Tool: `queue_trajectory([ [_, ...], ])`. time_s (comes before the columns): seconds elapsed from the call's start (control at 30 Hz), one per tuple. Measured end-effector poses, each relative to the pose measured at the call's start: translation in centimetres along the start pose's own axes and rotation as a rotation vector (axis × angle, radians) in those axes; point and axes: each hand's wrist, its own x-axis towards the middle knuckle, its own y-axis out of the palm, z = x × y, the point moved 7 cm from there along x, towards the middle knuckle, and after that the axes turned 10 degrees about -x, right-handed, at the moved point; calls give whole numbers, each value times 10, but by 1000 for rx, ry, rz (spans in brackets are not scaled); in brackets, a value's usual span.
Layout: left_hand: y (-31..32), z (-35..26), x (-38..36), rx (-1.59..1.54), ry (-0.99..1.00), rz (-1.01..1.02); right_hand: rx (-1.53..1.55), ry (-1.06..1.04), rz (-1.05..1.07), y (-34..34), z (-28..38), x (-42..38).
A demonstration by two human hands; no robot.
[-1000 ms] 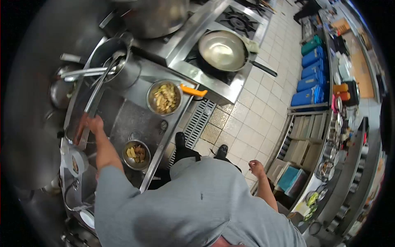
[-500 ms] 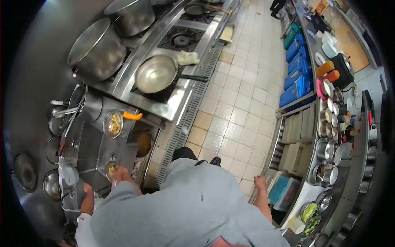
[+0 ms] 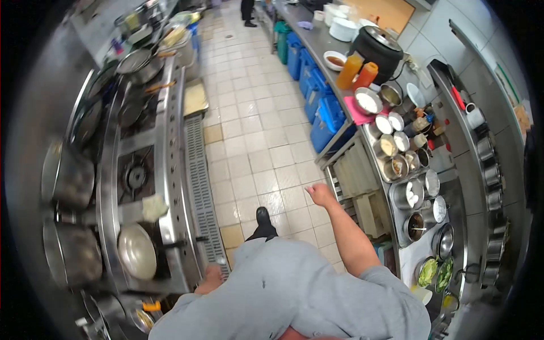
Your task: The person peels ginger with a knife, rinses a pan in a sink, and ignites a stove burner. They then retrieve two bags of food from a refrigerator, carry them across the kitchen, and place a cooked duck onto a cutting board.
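Note:
My left hand (image 3: 212, 278) is low beside the front of the steel stove, close to the floor grate (image 3: 202, 187). Its fingers look closed, and a small pale, shiny edge shows at their tips; I cannot make out what it is. The nearest thing on the stove is a wide pan (image 3: 137, 251) whose dark handle points toward the aisle. Out over the tiled floor (image 3: 277, 158), my right hand (image 3: 322, 194) is loosely curled with nothing in it. It is apart from the steel counter and its shelf of pale containers (image 3: 357, 164).
Several blue bins (image 3: 327, 122) stand under the right counter. On it are sauce bottles (image 3: 349, 72), a black pot (image 3: 377, 51), steel food containers (image 3: 408, 194) and bowls of greens (image 3: 427, 272). Large pots (image 3: 71, 252) line the stove's back. A person (image 3: 247, 12) stands far down the aisle.
The view has swung right, toward the aisle and counter. My left hand has left the sink area, where it was at a small round metal vessel. My right arm has swung forward.

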Motion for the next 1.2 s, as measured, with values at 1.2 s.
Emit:
queue_trajectory([
  [1.2,-959,-247,543,-235,458,-143,-379,-453,-54,-188,-2,1177],
])
